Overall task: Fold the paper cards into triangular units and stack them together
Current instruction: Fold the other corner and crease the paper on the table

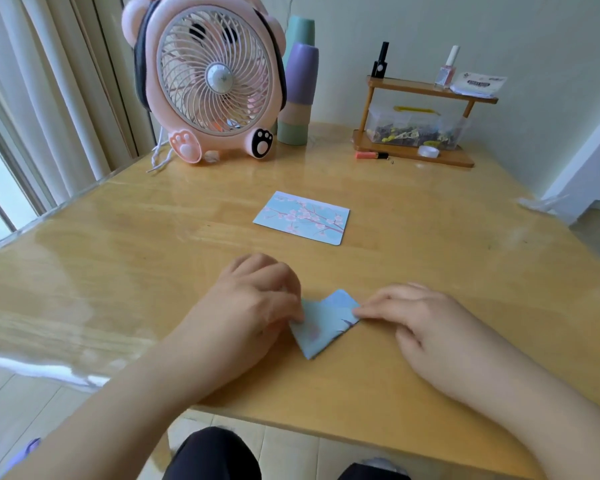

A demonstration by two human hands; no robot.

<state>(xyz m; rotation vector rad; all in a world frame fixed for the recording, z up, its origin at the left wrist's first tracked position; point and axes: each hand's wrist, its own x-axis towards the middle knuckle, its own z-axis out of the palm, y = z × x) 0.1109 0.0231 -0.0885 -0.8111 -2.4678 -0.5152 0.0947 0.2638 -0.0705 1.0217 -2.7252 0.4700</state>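
A light-blue paper card with pink blossoms lies partly folded (324,325) on the wooden table (430,271), its point toward me. My left hand (253,306) presses the folded card's left edge with curled fingers. My right hand (416,317) pins the right corner with its fingertips. A second card of the same print, flat and unfolded (302,216), lies farther back in the middle of the table.
A pink bear-shaped fan (210,77) stands at the back left with stacked cups (297,98) beside it. A small wooden shelf (420,133) with bottles, a clear box and tape sits at the back right. An orange pen (371,155) lies before it.
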